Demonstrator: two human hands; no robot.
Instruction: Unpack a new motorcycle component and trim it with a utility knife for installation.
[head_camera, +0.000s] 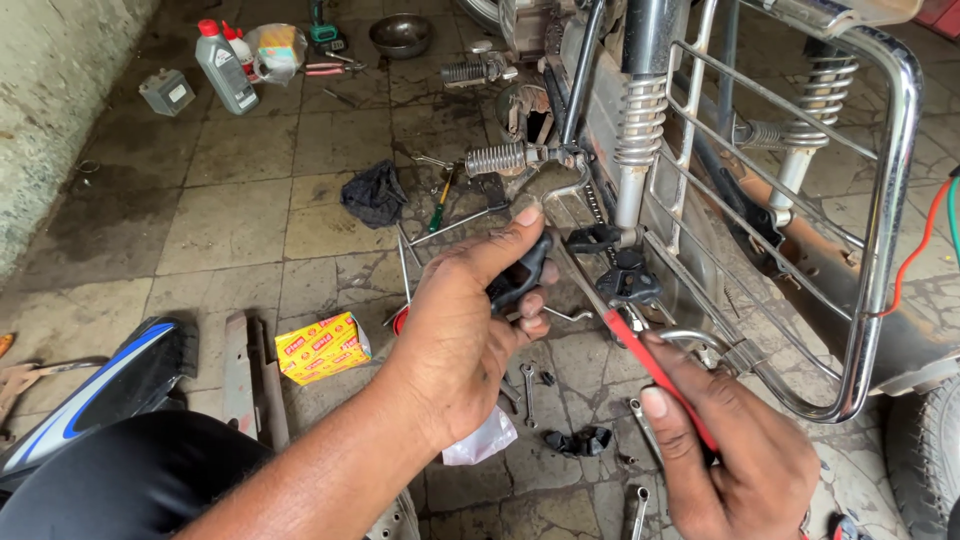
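Left hand (455, 335) raised beside the motorcycle's chrome side guard (880, 230). Its fingers (535, 300) curl shut round a small black part (520, 275); thumb lies along the top, the part showing between thumb and curled fingertips. Right hand (740, 470) sits lower, below the guard's bottom bend, fingers closed on the red handle of a screwdriver (650, 365); index finger stretched along the handle. The metal shaft runs up-left from the handle to the black part, tip touching or just at it — cannot tell which. Loose spanners (528, 385) lie on the stone floor (230, 230) under the left hand. Yellow carton (322, 347) lies left of that hand, well clear of the guard.
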